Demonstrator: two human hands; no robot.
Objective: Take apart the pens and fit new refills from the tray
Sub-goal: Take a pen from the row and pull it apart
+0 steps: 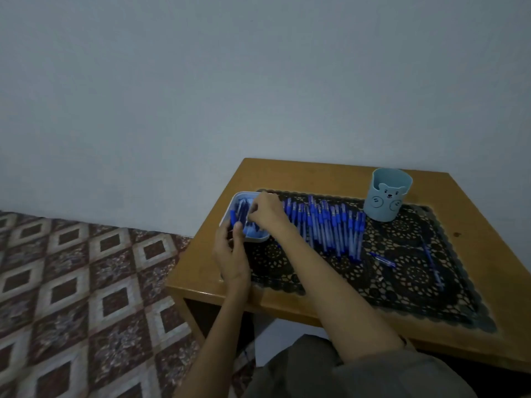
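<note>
Near edge: person's lap and both forearms are reaching out to the table's left corner. Left hand [232,249] is hovering at the near rim of the white tray [257,239], thumb up, fingers curled. Grasping something or just steadying the tray? Too blurred, cannot tell. Right hand [266,211] is crossing over, fingers bent down into the tray among the blue refills [240,209]; whether it is pinching one already, cannot tell.

Likely step: picking one refill. To do it well: be taking a single refill by its end, not a bunch, lifting it straight out, while the left is keeping the tray from sliding off the table [316,173] edge, which is close.

Just beside the tray, a row of pens [324,225] is lying on the black lace mat [416,277]. Loose pen part [383,260] is sitting apart on the right. Further back, blue bear cup [386,196] is standing upright, looking empty.
</note>
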